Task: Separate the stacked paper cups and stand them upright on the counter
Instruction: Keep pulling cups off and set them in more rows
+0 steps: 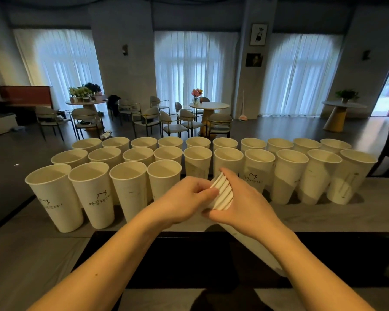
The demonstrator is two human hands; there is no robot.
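Fingers of the left hand [184,198] pinch the top rim of the nested stack of cups [221,194], while the right hand [240,203] wraps round it above the table [323,216]. Best to peel only one rim free — twisting gently — then stand it beside the front-row cups [130,187].

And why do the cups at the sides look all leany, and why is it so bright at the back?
Head view: the wide lens bends the edges, so the end cups seem to tilt; daylight glows through the curtains, leaving the counter dim; hands and stacked cups stay fairly sharp.
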